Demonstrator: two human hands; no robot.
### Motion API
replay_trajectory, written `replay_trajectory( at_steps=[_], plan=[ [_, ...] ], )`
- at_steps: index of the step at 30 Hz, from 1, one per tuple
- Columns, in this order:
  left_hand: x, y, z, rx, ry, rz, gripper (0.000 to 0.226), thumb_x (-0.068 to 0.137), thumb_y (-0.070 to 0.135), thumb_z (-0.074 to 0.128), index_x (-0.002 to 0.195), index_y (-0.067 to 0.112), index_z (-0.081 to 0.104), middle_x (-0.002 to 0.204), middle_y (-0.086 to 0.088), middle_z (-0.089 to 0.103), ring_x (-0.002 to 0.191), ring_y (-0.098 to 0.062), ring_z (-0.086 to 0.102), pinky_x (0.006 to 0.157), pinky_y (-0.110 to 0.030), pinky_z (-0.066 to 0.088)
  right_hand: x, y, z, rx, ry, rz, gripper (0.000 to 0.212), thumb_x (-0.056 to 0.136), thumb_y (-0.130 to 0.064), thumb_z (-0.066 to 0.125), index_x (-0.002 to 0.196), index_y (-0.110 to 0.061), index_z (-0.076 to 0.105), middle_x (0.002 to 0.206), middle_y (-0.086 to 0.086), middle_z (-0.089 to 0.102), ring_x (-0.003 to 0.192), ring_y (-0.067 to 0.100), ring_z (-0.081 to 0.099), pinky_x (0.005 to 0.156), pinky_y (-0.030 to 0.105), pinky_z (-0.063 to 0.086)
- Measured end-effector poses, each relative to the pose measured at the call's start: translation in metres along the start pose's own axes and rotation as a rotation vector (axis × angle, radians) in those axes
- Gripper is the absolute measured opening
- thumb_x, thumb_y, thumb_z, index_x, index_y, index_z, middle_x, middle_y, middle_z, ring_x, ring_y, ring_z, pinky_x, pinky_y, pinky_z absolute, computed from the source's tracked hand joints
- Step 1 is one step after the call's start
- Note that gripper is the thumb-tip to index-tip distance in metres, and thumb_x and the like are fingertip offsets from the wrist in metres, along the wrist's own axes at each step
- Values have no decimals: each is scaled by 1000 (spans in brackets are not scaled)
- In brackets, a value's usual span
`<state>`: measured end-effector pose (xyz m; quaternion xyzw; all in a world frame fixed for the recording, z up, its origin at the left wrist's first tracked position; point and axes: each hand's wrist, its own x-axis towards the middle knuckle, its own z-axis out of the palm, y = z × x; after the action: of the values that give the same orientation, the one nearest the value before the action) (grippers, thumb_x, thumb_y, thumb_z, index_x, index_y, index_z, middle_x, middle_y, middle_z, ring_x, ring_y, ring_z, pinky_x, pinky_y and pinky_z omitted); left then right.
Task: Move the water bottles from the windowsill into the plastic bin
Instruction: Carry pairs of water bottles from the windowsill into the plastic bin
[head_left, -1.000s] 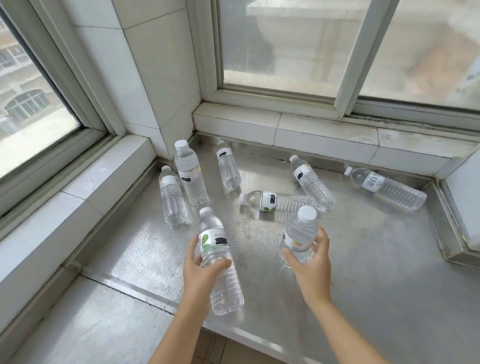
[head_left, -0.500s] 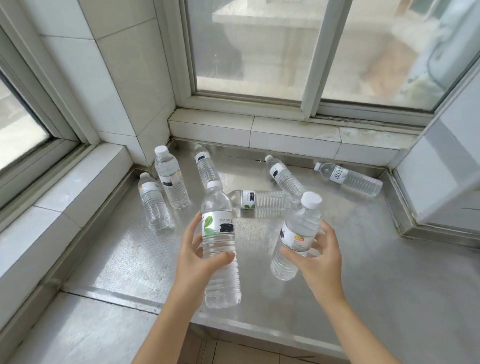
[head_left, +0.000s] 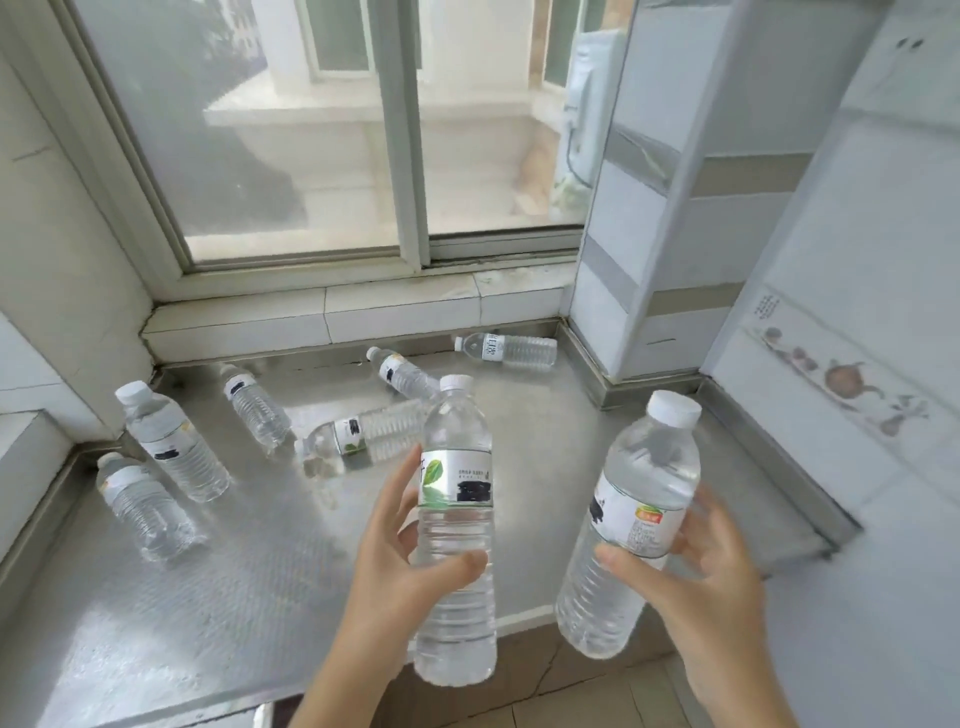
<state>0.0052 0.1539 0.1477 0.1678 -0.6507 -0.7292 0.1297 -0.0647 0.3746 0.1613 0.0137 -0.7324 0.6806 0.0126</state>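
- My left hand (head_left: 410, 566) grips one bottle (head_left: 456, 525) at mid-body, upright, so it carries steadily.
- My right hand (head_left: 711, 577) wraps a second bottle (head_left: 631, 519), tilted, at its label.
- Both are lifted off the sill (head_left: 218, 597), at its near edge.
- Six bottles remain, far and left.
- The bin is not in view.

A tiled home balcony nook: sliding window (head_left: 322, 130), metal-clad windowsill (head_left: 234, 571), neighbouring building outside.
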Motion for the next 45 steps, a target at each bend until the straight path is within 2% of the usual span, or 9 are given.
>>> replay_trajectory(
  at_steps=[4, 8, 17, 25, 28, 32, 37, 41, 45],
  plan=[
    [-28, -1, 46, 5, -127, 7, 104, 40, 21, 91, 131, 56, 52, 123, 14, 68, 110, -8, 68, 95, -51, 54, -35, 0, -64, 20, 155, 20, 78, 39, -15, 86, 109, -40, 61, 97, -5, 74, 85, 15, 68, 82, 45, 53],
    [-66, -9, 95, 13, -271, 23, 99, 38, 19, 88, 124, 59, 57, 121, 17, 70, 110, -15, 69, 93, -51, 55, -80, 0, -125, -8, 278, 30, 78, 41, -14, 88, 109, -41, 61, 96, -3, 74, 87, 24, 67, 86, 53, 52],
    [-199, -22, 191, -52, -631, 3, 101, 40, 16, 88, 132, 43, 56, 113, 3, 74, 103, -18, 71, 76, -32, 59, -235, -9, -255, -27, 576, 77, 82, 49, -2, 92, 116, -37, 60, 97, -3, 74, 82, 19, 67, 82, 49, 54],
    [-325, -28, 277, -111, -974, -30, 103, 45, 13, 89, 136, 43, 53, 128, 3, 69, 115, -22, 67, 94, -52, 54, -377, -25, -350, -12, 814, 68, 79, 51, -3, 90, 116, -37, 62, 93, -5, 75, 85, 19, 64, 76, 40, 53],
    [-366, -26, 310, -86, -1117, -11, 101, 42, 16, 88, 132, 49, 55, 124, 9, 69, 113, -16, 67, 92, -44, 55, -421, -34, -376, -27, 923, 52, 74, 48, -13, 87, 109, -46, 64, 93, -7, 75, 81, 10, 64, 85, 44, 52],
    [-416, -25, 356, -71, -1297, 15, 100, 38, 18, 86, 127, 53, 58, 119, 10, 71, 106, -15, 70, 78, -32, 59, -474, -33, -413, -34, 1085, 56, 77, 53, -10, 91, 115, -43, 62, 95, -4, 76, 95, 29, 64, 93, 56, 47],
    [-472, -34, 419, -81, -1490, -46, 99, 38, 12, 88, 124, 53, 60, 123, 3, 71, 109, -25, 69, 82, -46, 60, -526, -34, -456, -71, 1329, 81, 75, 56, -4, 87, 115, -42, 62, 90, -7, 76, 91, 28, 65, 87, 47, 52],
    [-517, -43, 479, -119, -1631, -104, 92, 35, 8, 86, 113, 53, 67, 120, 7, 73, 106, -22, 71, 80, -40, 58, -558, -30, -500, -84, 1478, 110, 78, 55, -2, 87, 117, -40, 61, 89, -6, 75, 82, 28, 63, 82, 46, 54],
    [-562, -56, 551, -119, -1758, -118, 104, 34, 8, 89, 127, 42, 61, 125, 6, 70, 110, -23, 69, 81, -39, 58, -577, -26, -557, -130, 1633, 123, 73, 55, 0, 87, 110, -43, 63, 87, -7, 75, 79, 23, 64, 79, 45, 54]
  ],
)
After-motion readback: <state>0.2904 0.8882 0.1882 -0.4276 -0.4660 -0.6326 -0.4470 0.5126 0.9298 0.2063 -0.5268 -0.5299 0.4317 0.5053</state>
